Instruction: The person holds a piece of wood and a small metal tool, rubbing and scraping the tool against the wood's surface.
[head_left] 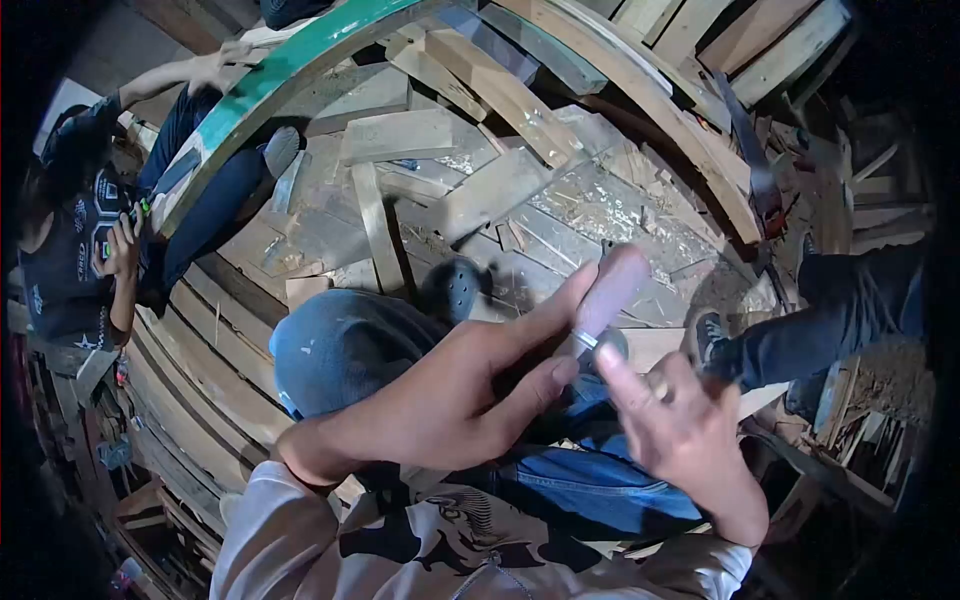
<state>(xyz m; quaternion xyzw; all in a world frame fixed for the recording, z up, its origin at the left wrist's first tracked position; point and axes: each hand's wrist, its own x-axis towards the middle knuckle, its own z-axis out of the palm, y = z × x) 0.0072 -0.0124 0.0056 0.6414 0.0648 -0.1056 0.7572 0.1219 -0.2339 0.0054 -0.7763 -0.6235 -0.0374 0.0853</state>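
Above my lap, my left hand [450, 395] grips a pinkish, rounded oblong piece [615, 290] between thumb and fingers. A thin pale, shiny part [586, 340] shows at its lower end; its exact kind is not clear. My right hand [685, 425] is curled close against that end, one fingertip at the shiny part. Motion blurs the right fingers, and part of what lies between the hands is hidden. Below are my knees in blue jeans [600, 490].
A curved wooden beam with green paint [300, 60] arches ahead. Loose boards [395, 135] and shavings cover the floor. Another person [85, 245] sits at left, one hand on the beam. Someone's leg [820, 340] and a handsaw [755, 160] are at right.
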